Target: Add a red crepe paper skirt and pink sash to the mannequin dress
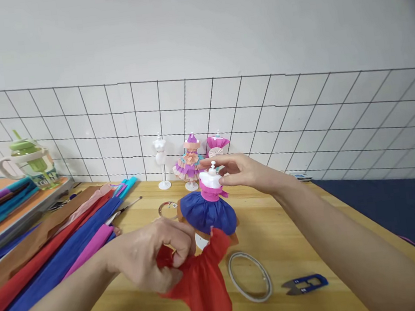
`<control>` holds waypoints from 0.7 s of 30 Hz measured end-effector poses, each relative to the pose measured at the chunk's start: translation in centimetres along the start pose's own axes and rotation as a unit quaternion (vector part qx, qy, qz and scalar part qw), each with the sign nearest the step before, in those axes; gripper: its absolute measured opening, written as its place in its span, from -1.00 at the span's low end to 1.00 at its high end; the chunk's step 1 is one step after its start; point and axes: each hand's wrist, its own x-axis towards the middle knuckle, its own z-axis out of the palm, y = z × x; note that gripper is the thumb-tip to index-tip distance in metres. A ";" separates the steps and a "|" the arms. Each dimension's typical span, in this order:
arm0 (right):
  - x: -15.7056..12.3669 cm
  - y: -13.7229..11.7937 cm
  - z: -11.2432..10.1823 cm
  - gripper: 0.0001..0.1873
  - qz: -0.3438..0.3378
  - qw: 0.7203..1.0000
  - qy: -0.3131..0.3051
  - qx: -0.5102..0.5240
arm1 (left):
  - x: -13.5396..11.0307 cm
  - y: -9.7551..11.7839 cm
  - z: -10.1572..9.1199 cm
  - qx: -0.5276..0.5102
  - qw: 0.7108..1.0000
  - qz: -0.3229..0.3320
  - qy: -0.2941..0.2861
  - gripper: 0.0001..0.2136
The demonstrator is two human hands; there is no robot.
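Note:
My left hand (156, 260) is closed, pinching a gathered piece of red crepe paper (204, 287) that hangs down over the wooden table (319, 263). My right hand (242, 171) grips the top of a small white mannequin (210, 178) dressed in a pink band and a blue crepe skirt (209, 213). The red paper sits just below the blue skirt, touching its lower edge.
Rolls of coloured crepe paper (52, 245) lie at the left. A tape ring (249, 276) and blue thread snips (305, 283) lie at the front right. A bare white mannequin (161, 161) and two dressed ones (191, 162) stand by the tiled wall. A green-lidded cup (32, 164) stands far left.

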 end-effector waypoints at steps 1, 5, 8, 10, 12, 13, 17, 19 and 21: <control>0.2 0.0 -0.1 -0.54 -0.004 1.000 -0.016 0.002 | 0.0 -0.1 0.1 -0.005 1.000 -0.002 -0.014 -0.79; 0.4 -0.4 0.1 -0.56 -0.029 0.998 -0.014 -0.055 | -0.1 -0.4 0.1 0.020 0.999 -0.007 -0.035 -0.75; 0.3 -0.6 0.8 -0.46 -0.020 0.994 0.014 -0.108 | -0.3 -0.4 0.2 0.047 0.998 -0.008 -0.041 -0.73; 0.2 -0.6 1.3 -0.40 -0.015 0.991 0.040 -0.129 | -0.6 -0.3 0.3 0.014 0.998 0.002 -0.057 -0.72; 0.1 -0.4 1.9 -0.35 -0.020 0.987 0.062 -0.144 | -1.0 -0.1 0.3 -0.050 0.996 0.018 -0.066 -0.71; 0.1 -0.2 2.2 -0.35 -0.024 0.986 0.073 -0.150 | -1.1 0.0 0.2 -0.071 0.996 0.020 -0.058 -0.71; 0.1 0.6 3.1 -0.43 -0.038 0.985 0.103 -0.131 | -0.7 0.4 -1.0 0.033 0.999 -0.032 -0.011 -0.72; 0.1 1.0 3.4 -0.41 -0.034 0.988 0.110 -0.101 | -0.4 0.6 -1.4 0.111 0.993 -0.043 -0.017 -0.73; 0.1 1.4 3.7 -0.36 -0.022 0.990 0.118 -0.078 | -0.4 0.9 -1.1 0.153 0.988 -0.037 -0.003 -0.72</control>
